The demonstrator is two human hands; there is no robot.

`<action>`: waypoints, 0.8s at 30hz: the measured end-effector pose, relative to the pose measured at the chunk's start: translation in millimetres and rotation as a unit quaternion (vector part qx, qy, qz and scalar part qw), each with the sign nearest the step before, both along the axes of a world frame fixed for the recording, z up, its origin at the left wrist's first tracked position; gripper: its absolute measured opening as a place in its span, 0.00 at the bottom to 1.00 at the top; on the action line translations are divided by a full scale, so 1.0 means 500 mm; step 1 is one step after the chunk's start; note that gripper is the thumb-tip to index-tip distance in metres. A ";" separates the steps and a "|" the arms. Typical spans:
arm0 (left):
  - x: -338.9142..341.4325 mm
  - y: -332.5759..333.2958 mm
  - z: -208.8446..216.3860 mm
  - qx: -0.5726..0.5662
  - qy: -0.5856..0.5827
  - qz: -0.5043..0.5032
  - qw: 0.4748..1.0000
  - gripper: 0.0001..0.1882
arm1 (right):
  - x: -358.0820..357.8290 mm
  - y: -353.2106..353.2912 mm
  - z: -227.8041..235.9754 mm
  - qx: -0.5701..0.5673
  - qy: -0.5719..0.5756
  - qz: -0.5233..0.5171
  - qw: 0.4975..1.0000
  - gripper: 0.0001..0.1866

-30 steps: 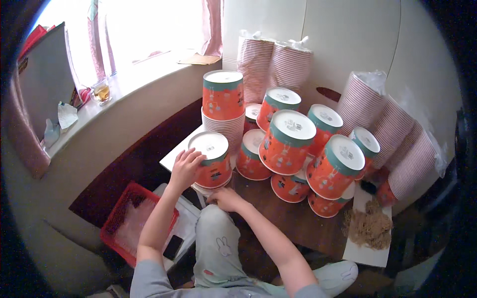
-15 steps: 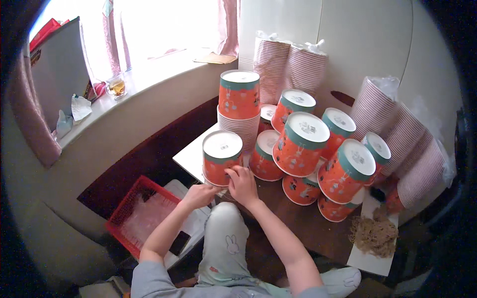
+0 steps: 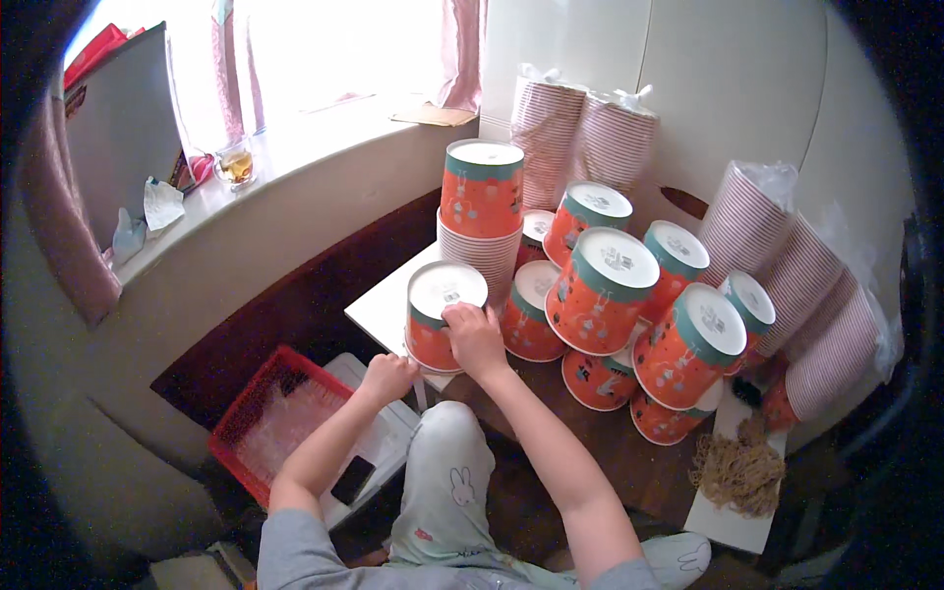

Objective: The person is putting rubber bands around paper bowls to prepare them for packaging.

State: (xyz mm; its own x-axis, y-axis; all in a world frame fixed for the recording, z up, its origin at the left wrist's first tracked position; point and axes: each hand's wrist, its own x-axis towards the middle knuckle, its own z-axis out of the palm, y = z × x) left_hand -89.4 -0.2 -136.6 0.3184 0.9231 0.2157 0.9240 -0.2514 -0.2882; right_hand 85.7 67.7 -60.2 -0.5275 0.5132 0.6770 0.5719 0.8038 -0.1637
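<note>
An orange paper bucket [image 3: 447,290] with a green band stands upside down, white base up, at the near left corner of the table. My right hand [image 3: 475,342] is pressed against its right side, fingertips curled at the upper edge by the green band. Close to the bucket's lower rim, on its left, my left hand [image 3: 391,378] is closed in a fist. Whatever it may pinch is too small to make out. Behind this bucket rises a nested stack of buckets [image 3: 482,192], also inverted, its top one orange and green.
More inverted buckets [image 3: 602,290] are piled to the right. Bagged bucket stacks [image 3: 551,138] lean by the wall. A bundle of brown strings [image 3: 739,467] lies on a white board at right. Below left sit a red basket [image 3: 280,423] and a dark phone [image 3: 352,480].
My right hand has moved up the bucket's side toward its base. My left hand has drawn slightly away from the lower rim. The view has shifted a little.
</note>
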 end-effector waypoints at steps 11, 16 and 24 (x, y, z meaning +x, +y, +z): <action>0.013 -0.076 0.033 -0.031 -0.039 -0.046 0.998 0.05 | -0.003 0.005 -0.002 -0.002 0.011 -0.017 1.000 0.09; 0.019 -0.074 0.065 0.030 -0.091 -0.260 0.961 0.06 | 0.001 0.010 0.004 -0.024 0.024 -0.006 0.999 0.09; -0.047 -0.073 0.022 -0.052 -0.100 -0.050 0.992 0.12 | 0.005 0.014 -0.008 -0.025 0.040 0.014 0.999 0.10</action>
